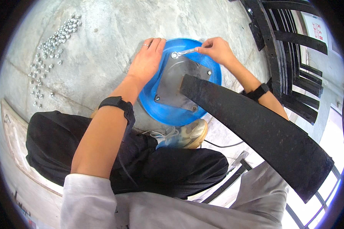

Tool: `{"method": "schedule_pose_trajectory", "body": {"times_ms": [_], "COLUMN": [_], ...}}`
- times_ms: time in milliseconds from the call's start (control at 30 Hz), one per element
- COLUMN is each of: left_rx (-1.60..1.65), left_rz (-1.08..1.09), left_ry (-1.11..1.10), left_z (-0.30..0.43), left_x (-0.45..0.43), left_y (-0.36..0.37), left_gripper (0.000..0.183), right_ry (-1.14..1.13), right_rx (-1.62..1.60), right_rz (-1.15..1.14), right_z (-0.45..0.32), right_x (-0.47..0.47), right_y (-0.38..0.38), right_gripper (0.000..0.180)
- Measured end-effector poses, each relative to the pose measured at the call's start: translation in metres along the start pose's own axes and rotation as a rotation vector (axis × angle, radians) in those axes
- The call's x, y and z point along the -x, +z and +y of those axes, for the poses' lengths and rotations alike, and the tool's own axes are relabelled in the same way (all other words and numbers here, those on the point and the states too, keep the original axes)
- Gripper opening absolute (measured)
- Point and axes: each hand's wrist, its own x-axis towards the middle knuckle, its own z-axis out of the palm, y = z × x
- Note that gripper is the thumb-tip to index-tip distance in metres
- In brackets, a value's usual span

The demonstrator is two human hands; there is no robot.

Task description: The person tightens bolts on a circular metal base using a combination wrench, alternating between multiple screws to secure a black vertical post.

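Note:
A metal wrench (187, 51) is pinched in my right hand (217, 49), its ring end around the fastener (175, 55) at the top corner of a dark metal plate (172, 77). My left hand (149, 60) rests with its fingers on the left rim of a round blue base (149, 107), under the plate. Fasteners also show at the plate's other corners: a bright one (209, 72) at the right, one (157, 98) at the left and another (194, 108) at the bottom. From the plate a black metal post (246, 123) rises toward the camera, tilted to the lower right.
Many loose metal nuts (54, 41) lie scattered on the concrete floor (109, 31) at the left. Black metal frames (286, 51) stand at the right. A black cable (223, 146) runs near my shoe (186, 136), close to the base. A board (20, 137) lies at lower left.

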Motion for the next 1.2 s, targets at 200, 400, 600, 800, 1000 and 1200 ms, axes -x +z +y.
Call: {"method": "schedule_pose_trajectory", "body": {"times_ms": [200, 400, 600, 800, 1000, 1200], "left_rx": [0.026, -0.09, -0.005, -0.166, -0.196, -0.202], "left_rz": [-0.002, -0.008, -0.03, 0.085, -0.549, -0.535], "left_ry": [0.009, 0.024, 0.008, 0.072, 0.677, 0.576], "left_z": [-0.003, -0.004, -0.002, 0.019, 0.005, 0.004], "left_x": [0.0, 0.002, 0.001, 0.011, 0.036, 0.024], "left_y": [-0.005, 0.001, -0.004, -0.024, -0.045, -0.048], "left_gripper": [0.044, 0.039, 0.046, 0.041, 0.063, 0.069], "right_ry": [-0.575, -1.087, -0.949, 0.106, 0.28, 0.308], "right_rx": [0.289, 0.556, 0.31, -0.292, -0.198, -0.119], "right_rz": [0.018, -0.007, 0.305, 0.158, 0.099, 0.081], "right_z": [-0.029, -0.119, -0.072, 0.005, 0.004, -0.003], "right_x": [-0.057, -0.07, -0.039, 0.022, 0.036, 0.036], "right_y": [-0.024, -0.026, -0.045, -0.011, 0.009, 0.014], "right_gripper": [0.033, 0.028, 0.028, 0.039, 0.044, 0.043]}}
